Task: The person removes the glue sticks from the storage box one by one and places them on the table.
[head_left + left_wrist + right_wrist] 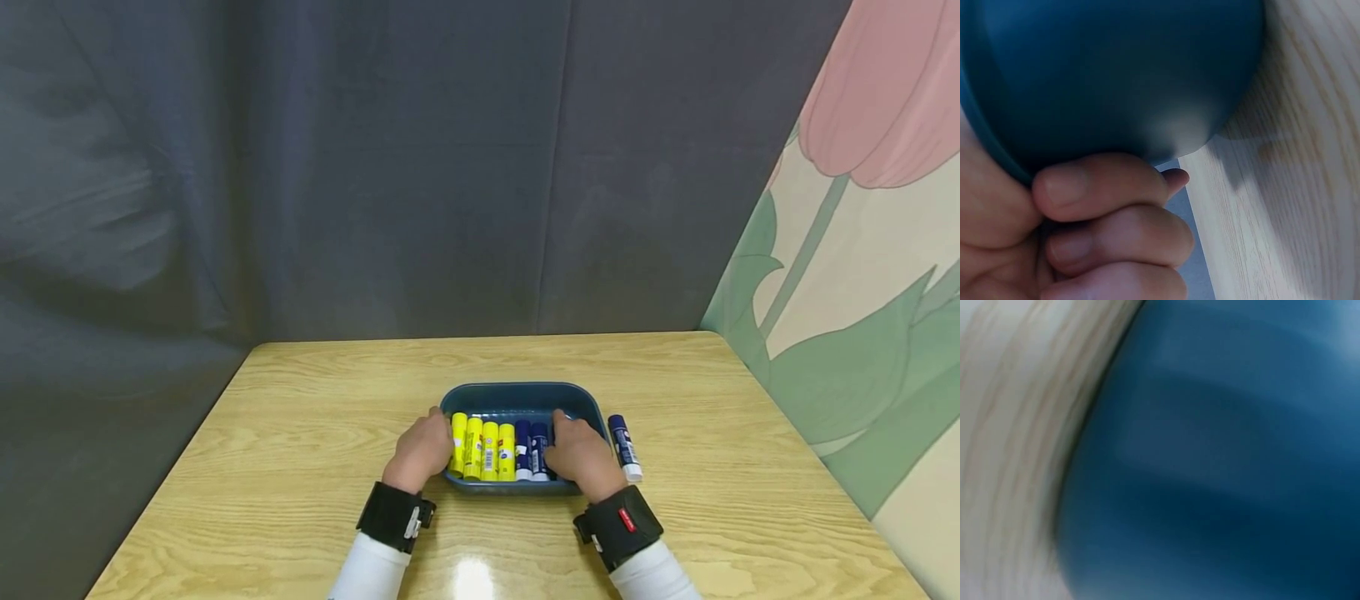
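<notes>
A dark blue plastic tray (517, 488) sits on the table. Inside it, several yellow glue sticks (490, 452) lie side by side on the left, followed by dark blue glue sticks with white ends (539, 452). My left hand (423, 446) grips the tray's left rim; in the left wrist view its curled fingers (1116, 187) lie against the tray's outer wall. My right hand (583, 454) reaches over the right part of the tray, beside the blue sticks. Its fingertips are largely hidden, and I cannot tell whether they hold a stick.
Another blue glue stick (625, 447) with a white end lies on the wooden table (337, 392), just right of the tray. A dark grey curtain (450, 167) hangs behind the table, and a tulip-painted wall (862, 333) stands on the right.
</notes>
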{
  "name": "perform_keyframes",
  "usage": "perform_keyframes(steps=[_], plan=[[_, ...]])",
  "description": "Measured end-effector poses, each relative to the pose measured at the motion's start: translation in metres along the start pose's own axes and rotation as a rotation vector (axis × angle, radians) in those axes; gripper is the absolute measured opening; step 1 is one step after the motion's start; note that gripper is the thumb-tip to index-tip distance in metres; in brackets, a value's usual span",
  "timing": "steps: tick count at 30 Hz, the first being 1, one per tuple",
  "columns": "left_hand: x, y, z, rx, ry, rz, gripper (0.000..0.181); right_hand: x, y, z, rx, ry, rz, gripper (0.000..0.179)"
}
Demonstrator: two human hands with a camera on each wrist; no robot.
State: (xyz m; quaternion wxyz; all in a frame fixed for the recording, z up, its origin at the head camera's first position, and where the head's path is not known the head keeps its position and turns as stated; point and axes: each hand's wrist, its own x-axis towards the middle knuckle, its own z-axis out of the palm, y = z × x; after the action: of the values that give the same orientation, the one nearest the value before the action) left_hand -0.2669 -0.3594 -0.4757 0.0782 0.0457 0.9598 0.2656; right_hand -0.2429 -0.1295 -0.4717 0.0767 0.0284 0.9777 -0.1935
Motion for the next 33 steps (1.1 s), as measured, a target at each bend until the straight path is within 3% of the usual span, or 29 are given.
perform_keyframes(steps=[23,33], plan=[[-0.001,0.000,0.000,-0.002,0.010,0.013,0.034,-0.005,-0.001,-0.011,0.009,0.047,-0.046,0.064],[-0.002,0.000,0.000,-0.001,0.004,0.005,0.037,-0.009,-0.003,-0.020,0.097,0.074,-0.076,0.059]])
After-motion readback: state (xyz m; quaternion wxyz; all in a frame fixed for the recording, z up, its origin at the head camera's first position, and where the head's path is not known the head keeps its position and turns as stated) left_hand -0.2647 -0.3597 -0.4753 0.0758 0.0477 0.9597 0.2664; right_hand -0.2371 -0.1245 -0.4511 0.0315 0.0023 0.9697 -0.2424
